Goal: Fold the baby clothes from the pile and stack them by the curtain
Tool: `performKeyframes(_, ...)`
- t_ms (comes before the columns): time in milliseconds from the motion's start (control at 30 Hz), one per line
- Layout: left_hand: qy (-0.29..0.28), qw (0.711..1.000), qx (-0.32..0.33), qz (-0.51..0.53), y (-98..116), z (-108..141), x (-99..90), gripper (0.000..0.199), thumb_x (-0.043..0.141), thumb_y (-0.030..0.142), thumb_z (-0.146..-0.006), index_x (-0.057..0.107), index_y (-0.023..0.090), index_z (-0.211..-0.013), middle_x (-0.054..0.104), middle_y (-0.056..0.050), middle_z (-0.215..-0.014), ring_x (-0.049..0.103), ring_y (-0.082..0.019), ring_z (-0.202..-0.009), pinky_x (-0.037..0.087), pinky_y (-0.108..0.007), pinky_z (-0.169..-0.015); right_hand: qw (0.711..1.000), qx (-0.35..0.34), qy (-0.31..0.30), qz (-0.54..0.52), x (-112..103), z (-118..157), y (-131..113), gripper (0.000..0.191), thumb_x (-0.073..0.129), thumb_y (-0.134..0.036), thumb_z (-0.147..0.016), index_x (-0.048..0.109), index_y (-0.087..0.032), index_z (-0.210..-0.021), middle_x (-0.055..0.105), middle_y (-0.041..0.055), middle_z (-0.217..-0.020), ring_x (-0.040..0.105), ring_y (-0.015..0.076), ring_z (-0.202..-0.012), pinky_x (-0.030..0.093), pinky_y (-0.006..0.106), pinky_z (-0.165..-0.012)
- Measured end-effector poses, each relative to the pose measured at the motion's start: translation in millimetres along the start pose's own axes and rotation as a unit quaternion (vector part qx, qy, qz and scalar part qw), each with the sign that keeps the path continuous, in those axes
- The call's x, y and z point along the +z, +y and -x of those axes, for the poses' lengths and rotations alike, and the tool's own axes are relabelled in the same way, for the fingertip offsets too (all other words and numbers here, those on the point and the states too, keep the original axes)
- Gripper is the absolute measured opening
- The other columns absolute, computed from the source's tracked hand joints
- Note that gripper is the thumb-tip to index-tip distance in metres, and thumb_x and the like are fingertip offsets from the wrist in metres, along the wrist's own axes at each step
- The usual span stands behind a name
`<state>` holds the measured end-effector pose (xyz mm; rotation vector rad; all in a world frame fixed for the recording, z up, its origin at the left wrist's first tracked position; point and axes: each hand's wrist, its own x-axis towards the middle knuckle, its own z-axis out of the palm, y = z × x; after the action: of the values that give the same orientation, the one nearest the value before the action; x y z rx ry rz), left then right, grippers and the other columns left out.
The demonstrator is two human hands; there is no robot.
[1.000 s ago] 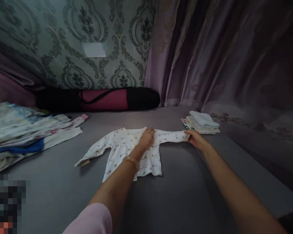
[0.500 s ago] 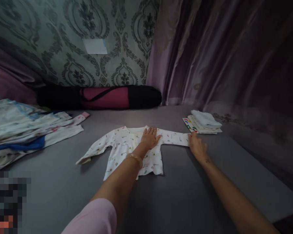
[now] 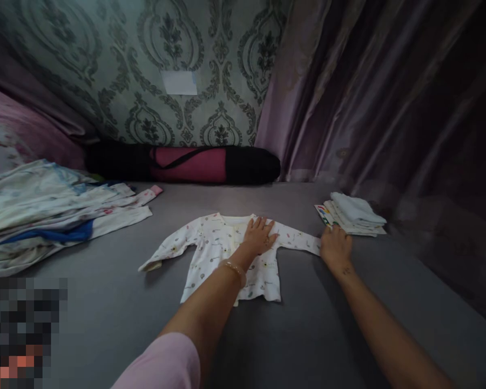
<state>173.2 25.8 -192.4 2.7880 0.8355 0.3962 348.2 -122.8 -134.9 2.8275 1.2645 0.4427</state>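
Note:
A small white long-sleeved baby shirt (image 3: 210, 248) with a tiny printed pattern lies spread on the grey bed surface (image 3: 299, 335). My left hand (image 3: 260, 236) rests flat on its upper right chest, fingers spread. At the cuff of the shirt's right-side sleeve is my right hand (image 3: 337, 247), fingers curled and closed on the sleeve end. The other sleeve stretches out to the left, its cuff slightly turned. My left forearm covers part of the shirt's front and lower hem.
A loose pile of clothes (image 3: 56, 200) lies at the left. Folded clothes (image 3: 358, 210) are stacked beyond my right hand. A long black and pink bag (image 3: 190, 163) lies along the patterned wall. Purple curtains (image 3: 299, 108) hang at the right.
The view has shifted, so everything sits a little further right. My left hand stays on the chest; my right hand still holds the cuff, with its fingers more curled over and the sleeve angled slightly more downward.

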Motion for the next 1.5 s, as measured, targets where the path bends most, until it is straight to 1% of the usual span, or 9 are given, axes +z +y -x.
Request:
performKeyframes(67,0.002,1.000,-0.003,-0.001,0.0,-0.2,0.0,0.060,0.026,0.053,-0.094,0.037,0.021,-0.143,0.035,-0.012,-0.150,0.028,-0.031,-0.139,0.018,-0.052,-0.113,0.998,-0.061,0.014,-0.014,-2.5,-1.8,-25.7,0.041,0.028,-0.009,-0.089,0.058,-0.003,-0.117,0.048,0.0269,-0.132,0.040,0.0352,-0.127,0.026,0.049,-0.106)
performKeyframes(200,-0.027,0.999,0.003,-0.019,-0.4,0.2,-3.2,0.060,0.035,0.045,-0.092,0.034,0.017,-0.145,0.031,-0.014,-0.151,0.025,-0.032,-0.140,0.016,-0.052,-0.114,0.964,-0.192,-0.057,-0.174,4.6,2.7,-90.2,0.051,0.021,-0.027,-0.096,0.040,-0.006,-0.138,0.040,0.0169,-0.145,0.031,0.0241,-0.137,0.020,0.037,-0.112)
performKeyframes(333,-0.055,0.998,0.019,-0.036,-1.9,0.3,-5.7,0.061,0.041,0.032,-0.089,0.032,0.013,-0.146,0.027,-0.016,-0.153,0.022,-0.032,-0.141,0.014,-0.050,-0.115,0.946,-0.168,-0.126,-0.248,18.5,14.4,-119.4,0.063,0.013,-0.044,-0.097,0.025,-0.007,-0.147,0.027,0.0155,-0.153,0.021,0.0237,-0.142,0.016,0.040,-0.114)
performKeyframes(500,-0.031,0.999,-0.010,-0.013,-0.1,-0.5,-3.6,0.057,0.033,0.043,-0.093,0.033,0.021,-0.145,0.031,-0.011,-0.152,0.025,-0.030,-0.140,0.017,-0.051,-0.113,0.959,-0.094,-0.172,-0.206,21.7,26.5,-99.5,0.074,0.014,-0.052,-0.096,0.021,0.001,-0.147,0.016,0.0197,-0.155,0.009,0.0293,-0.144,0.007,0.047,-0.115)
performKeyframes(700,-0.025,0.999,-0.014,-0.014,3.1,0.3,-4.7,0.060,0.027,0.051,-0.094,0.034,0.020,-0.145,0.030,-0.012,-0.152,0.026,-0.029,-0.140,0.016,-0.051,-0.114,0.973,-0.045,-0.181,-0.139,20.6,31.6,-63.5,0.071,0.015,-0.052,-0.095,0.021,-0.005,-0.149,0.017,0.0198,-0.155,0.011,0.0325,-0.143,0.008,0.052,-0.113)
performKeyframes(967,-0.039,0.999,-0.018,-0.031,3.9,0.8,-6.0,0.063,0.022,0.054,-0.094,0.031,0.021,-0.146,0.028,-0.011,-0.153,0.024,-0.027,-0.141,0.015,-0.049,-0.115,0.990,-0.012,-0.129,-0.052,38.7,33.6,-0.3,0.063,0.020,-0.036,-0.095,0.029,0.001,-0.145,0.029,0.0208,-0.150,0.024,0.0311,-0.139,0.019,0.044,-0.111)
performKeyframes(1200,-0.059,0.998,-0.019,0.015,2.4,-1.1,-10.0,0.064,0.022,0.057,-0.094,0.029,0.022,-0.146,0.026,-0.010,-0.154,0.020,-0.028,-0.142,0.011,-0.049,-0.115,0.995,-0.050,-0.068,-0.046,54.7,29.5,15.0,0.062,0.024,-0.035,-0.092,0.039,0.006,-0.136,0.041,0.0261,-0.140,0.037,0.0352,-0.129,0.030,0.043,-0.104)
performKeyframes(1367,-0.109,0.987,0.005,0.117,-11.3,-4.5,-36.2,0.069,0.023,0.057,-0.094,0.026,0.014,-0.147,0.023,-0.014,-0.154,0.018,-0.026,-0.143,0.015,-0.044,-0.115,0.995,-0.062,-0.065,-0.032,62.8,20.2,17.2,0.061,0.026,-0.034,-0.090,0.042,0.007,-0.133,0.045,0.0263,-0.136,0.041,0.0352,-0.125,0.032,0.044,-0.103)
performKeyframes(1500,-0.067,0.982,0.000,0.176,-45.2,17.4,-80.1,0.054,0.041,0.041,-0.092,0.040,0.013,-0.139,0.040,-0.014,-0.146,0.041,-0.021,-0.132,0.033,-0.031,-0.107,0.993,-0.066,-0.088,-0.031,61.7,15.3,17.3,0.062,0.025,-0.035,-0.090,0.044,0.006,-0.132,0.047,0.0259,-0.134,0.043,0.0351,-0.124,0.033,0.045,-0.102)
